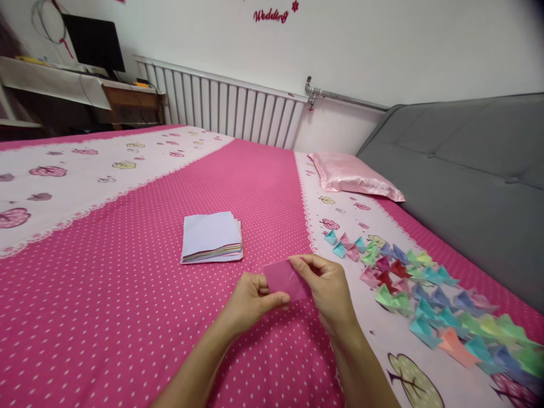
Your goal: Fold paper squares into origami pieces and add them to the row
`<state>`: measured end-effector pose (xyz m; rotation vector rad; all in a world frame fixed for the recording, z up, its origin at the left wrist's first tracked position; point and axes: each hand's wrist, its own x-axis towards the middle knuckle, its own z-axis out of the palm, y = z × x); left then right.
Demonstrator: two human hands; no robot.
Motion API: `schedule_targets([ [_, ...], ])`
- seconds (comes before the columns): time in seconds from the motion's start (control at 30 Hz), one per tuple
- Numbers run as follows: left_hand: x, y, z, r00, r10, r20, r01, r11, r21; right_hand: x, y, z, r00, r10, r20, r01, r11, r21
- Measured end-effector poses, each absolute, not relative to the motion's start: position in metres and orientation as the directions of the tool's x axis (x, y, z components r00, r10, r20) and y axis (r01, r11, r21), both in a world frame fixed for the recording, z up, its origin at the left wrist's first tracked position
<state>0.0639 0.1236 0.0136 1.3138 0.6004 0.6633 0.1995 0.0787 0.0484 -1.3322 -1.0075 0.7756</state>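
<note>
A small piece of pink folded paper is held up between my two hands, above the bed. My left hand pinches its left lower side, the thumb lying across the front. At its upper right, my right hand grips the edge between thumb and fingers. The paper looks flat and roughly square; how many layers it has I cannot tell. A stack of square coloured paper, pale sheet on top, lies beyond my left hand. Several folded paper boats in many colours stand in rows to the right.
The bed has a pink dotted cover with white printed bands. A pink pillow lies near the grey headboard. Farther back are a white radiator and a desk with a monitor.
</note>
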Motion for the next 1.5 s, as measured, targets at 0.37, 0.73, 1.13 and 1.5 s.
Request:
schedule_targets([
  [0.37, 0.061, 0.120, 0.011, 0.712, 0.698, -0.080, -0.025, 0.140, 0.990, 0.203, 0.084, 0.041, 0.454, 0.879, 0.147, 0.109, 0.108, -0.988],
  [0.73, 0.070, 0.114, 0.028, 0.650, 0.752, -0.108, -0.608, 0.601, 0.519, 0.173, 0.083, 0.041, 0.342, 0.933, 0.112, -0.034, 0.131, -0.991],
  [1.13, 0.080, 0.100, 0.024, 0.588, 0.787, -0.185, -0.743, 0.616, 0.260, 0.145, 0.081, 0.016, 0.334, 0.704, 0.627, 0.693, 0.268, -0.669],
  [1.5, 0.074, 0.090, 0.032, 0.396, 0.918, -0.020, -0.776, 0.346, 0.527, 0.123, 0.059, 0.033, -0.014, 0.891, 0.454, 0.373, 0.426, -0.824],
])
